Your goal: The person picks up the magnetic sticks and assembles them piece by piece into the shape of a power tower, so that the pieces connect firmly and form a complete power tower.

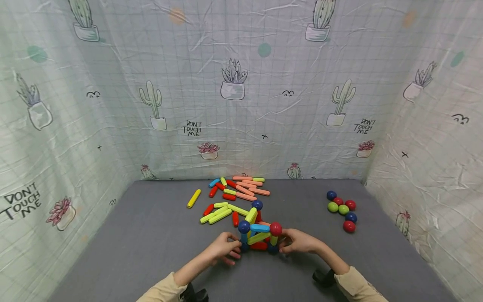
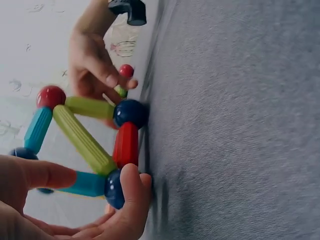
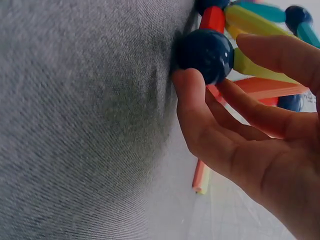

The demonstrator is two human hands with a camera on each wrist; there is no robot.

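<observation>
Toward the surface's (image 1: 124, 256) near edge, my left hand (image 1: 225, 247) and right hand (image 1: 299, 241) pinch a ball-and-rod frame (image 1: 259, 228). Uneven squeezing could split it.

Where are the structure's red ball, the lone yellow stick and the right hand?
Structure's red ball (image 1: 276, 229): head view, its near side.
Lone yellow stick (image 1: 194, 198): head view, its middle.
Right hand (image 1: 300, 241): head view, its back.

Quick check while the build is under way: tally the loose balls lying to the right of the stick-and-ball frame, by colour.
Red balls: 3
Blue balls: 2
Green balls: 2
Total: 7
</observation>
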